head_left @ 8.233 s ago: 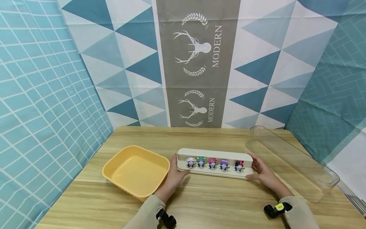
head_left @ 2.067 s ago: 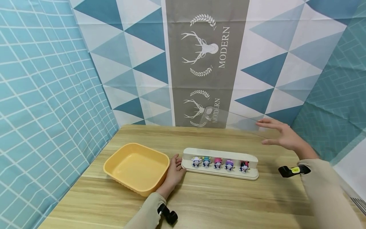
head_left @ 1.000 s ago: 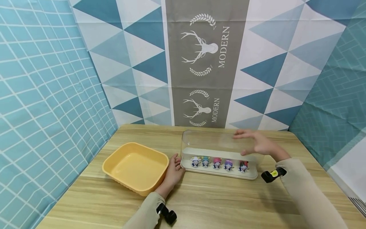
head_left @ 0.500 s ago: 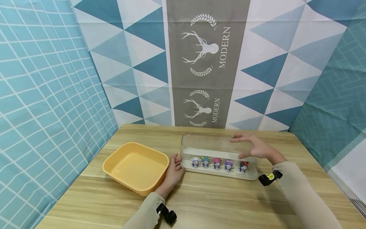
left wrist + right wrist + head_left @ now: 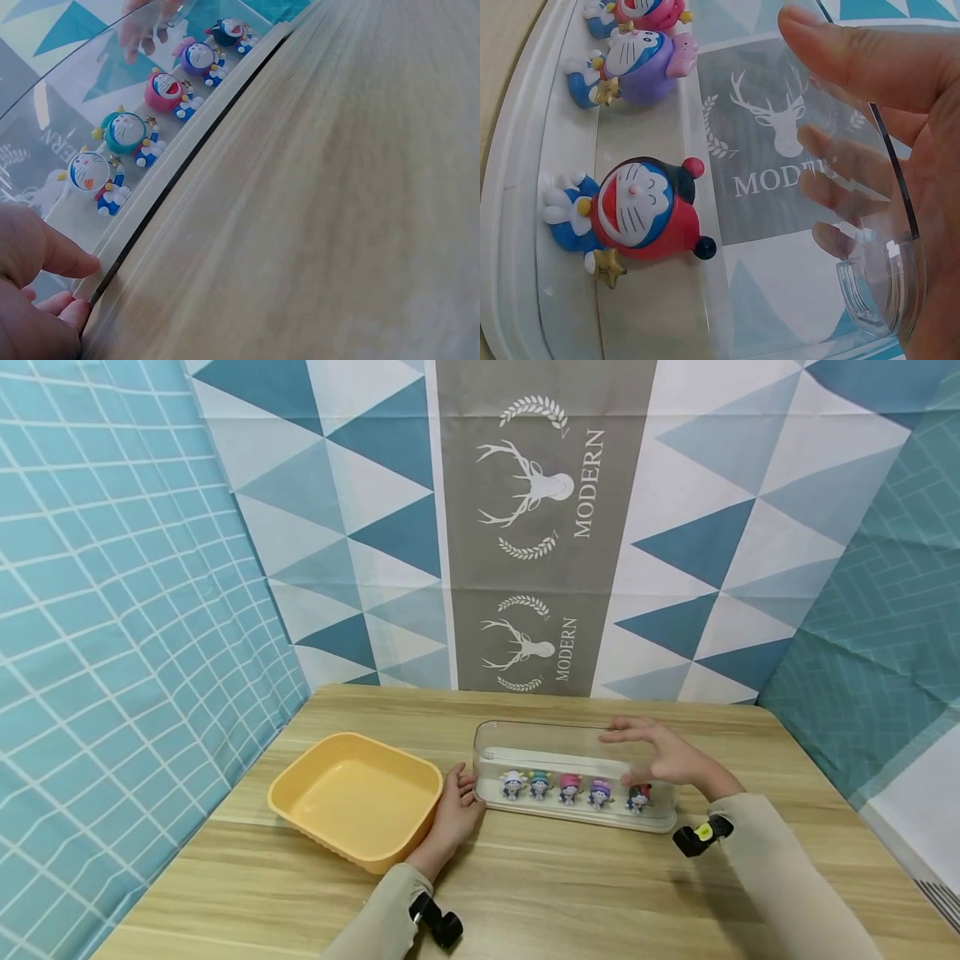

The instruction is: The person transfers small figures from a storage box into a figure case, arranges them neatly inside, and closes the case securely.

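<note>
A long off-white display base (image 5: 558,815) with a raised back step bears a row of several small cat figurines (image 5: 569,788) in coloured animal hats. At its left end my left hand (image 5: 455,810) pinches the front corner, thumb on the rim (image 5: 88,271). My right hand (image 5: 667,758) holds a clear plastic cover (image 5: 536,735) from above near its right end, thumb at the front and fingers at the back. The cover stands over the figurines, its lower edge close around the base. In the right wrist view, the red-hatted figurine (image 5: 641,206) shows beneath the cover.
A yellow plastic basin (image 5: 356,797) stands on the wooden table (image 5: 570,893) just left of my left hand. Behind the table hangs a patterned cloth (image 5: 517,610), with blue tiled cloth (image 5: 135,610) along the left side.
My right hand has taken the clear cover from the table's right side, brought it left over the base, and lowered it. My right hand let go of the base; my left stays there.
</note>
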Demonstrator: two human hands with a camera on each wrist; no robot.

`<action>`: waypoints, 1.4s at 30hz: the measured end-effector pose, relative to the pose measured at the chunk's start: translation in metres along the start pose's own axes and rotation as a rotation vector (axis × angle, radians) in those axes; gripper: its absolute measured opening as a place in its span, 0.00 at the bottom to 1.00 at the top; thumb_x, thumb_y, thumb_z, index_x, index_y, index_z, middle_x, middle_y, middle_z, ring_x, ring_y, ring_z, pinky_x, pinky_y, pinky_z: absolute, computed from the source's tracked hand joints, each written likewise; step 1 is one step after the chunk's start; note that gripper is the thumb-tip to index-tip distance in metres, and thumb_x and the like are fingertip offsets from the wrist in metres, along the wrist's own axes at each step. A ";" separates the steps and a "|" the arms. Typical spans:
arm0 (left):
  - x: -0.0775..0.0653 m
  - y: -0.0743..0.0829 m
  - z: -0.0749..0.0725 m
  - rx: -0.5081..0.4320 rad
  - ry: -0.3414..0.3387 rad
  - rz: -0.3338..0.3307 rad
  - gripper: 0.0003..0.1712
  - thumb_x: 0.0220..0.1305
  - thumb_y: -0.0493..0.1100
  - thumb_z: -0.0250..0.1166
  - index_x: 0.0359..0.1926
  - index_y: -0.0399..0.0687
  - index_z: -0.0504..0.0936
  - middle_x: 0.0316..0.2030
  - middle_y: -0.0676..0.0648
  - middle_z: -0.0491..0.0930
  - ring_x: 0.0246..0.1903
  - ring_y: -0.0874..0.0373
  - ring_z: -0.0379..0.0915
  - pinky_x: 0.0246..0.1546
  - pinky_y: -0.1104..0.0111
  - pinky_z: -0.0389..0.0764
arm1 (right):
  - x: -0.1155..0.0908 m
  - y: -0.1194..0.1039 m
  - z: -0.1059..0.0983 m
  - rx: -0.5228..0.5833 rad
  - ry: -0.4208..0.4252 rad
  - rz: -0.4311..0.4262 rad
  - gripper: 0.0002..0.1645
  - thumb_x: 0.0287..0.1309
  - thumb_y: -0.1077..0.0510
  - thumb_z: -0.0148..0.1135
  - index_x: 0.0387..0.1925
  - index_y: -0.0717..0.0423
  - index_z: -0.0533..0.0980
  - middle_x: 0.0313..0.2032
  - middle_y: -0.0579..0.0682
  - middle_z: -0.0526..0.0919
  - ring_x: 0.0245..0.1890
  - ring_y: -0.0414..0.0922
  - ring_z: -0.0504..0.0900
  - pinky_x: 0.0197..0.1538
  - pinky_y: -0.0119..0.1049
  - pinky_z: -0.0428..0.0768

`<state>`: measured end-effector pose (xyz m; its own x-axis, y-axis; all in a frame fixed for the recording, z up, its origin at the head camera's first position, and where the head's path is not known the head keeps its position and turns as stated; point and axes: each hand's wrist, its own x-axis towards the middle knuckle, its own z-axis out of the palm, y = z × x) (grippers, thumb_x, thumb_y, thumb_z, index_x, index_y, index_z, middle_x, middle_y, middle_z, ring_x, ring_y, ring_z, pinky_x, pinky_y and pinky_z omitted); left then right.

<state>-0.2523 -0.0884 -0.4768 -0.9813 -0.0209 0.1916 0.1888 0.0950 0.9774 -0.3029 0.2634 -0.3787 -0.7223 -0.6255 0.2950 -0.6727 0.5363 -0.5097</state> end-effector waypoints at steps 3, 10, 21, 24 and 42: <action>0.000 0.000 -0.001 0.004 -0.001 0.001 0.41 0.57 0.19 0.56 0.70 0.23 0.49 0.57 0.25 0.63 0.61 0.29 0.63 0.63 0.45 0.67 | 0.001 -0.001 0.001 -0.007 -0.007 0.021 0.37 0.47 0.54 0.77 0.60 0.59 0.77 0.66 0.70 0.66 0.66 0.70 0.61 0.58 0.77 0.59; 0.001 -0.002 -0.001 0.005 -0.008 -0.015 0.41 0.57 0.19 0.55 0.71 0.23 0.49 0.58 0.25 0.62 0.62 0.28 0.62 0.64 0.45 0.66 | 0.000 -0.005 0.001 -0.022 -0.012 0.052 0.38 0.47 0.53 0.77 0.61 0.59 0.77 0.66 0.70 0.66 0.66 0.70 0.60 0.59 0.76 0.58; -0.001 -0.001 -0.001 0.009 -0.003 0.022 0.41 0.56 0.19 0.56 0.69 0.22 0.50 0.56 0.25 0.63 0.60 0.29 0.63 0.63 0.45 0.67 | -0.007 -0.013 0.008 -0.057 0.015 0.089 0.38 0.44 0.53 0.79 0.59 0.56 0.79 0.66 0.66 0.68 0.67 0.69 0.59 0.60 0.77 0.55; -0.002 0.001 -0.001 0.007 0.000 0.033 0.40 0.55 0.19 0.56 0.69 0.21 0.51 0.56 0.24 0.64 0.60 0.29 0.64 0.63 0.45 0.67 | -0.009 -0.012 0.011 -0.046 0.030 0.096 0.38 0.43 0.54 0.80 0.59 0.55 0.79 0.66 0.66 0.68 0.67 0.68 0.59 0.60 0.77 0.55; -0.001 0.001 0.001 0.027 0.014 0.021 0.39 0.57 0.21 0.56 0.69 0.21 0.52 0.56 0.25 0.65 0.60 0.29 0.64 0.63 0.45 0.68 | -0.009 -0.011 0.013 -0.028 0.058 0.144 0.38 0.41 0.53 0.79 0.58 0.55 0.80 0.67 0.63 0.68 0.69 0.67 0.57 0.61 0.77 0.53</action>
<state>-0.2511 -0.0874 -0.4756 -0.9764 -0.0320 0.2137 0.2084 0.1220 0.9704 -0.2866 0.2558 -0.3864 -0.8192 -0.5078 0.2665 -0.5649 0.6341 -0.5281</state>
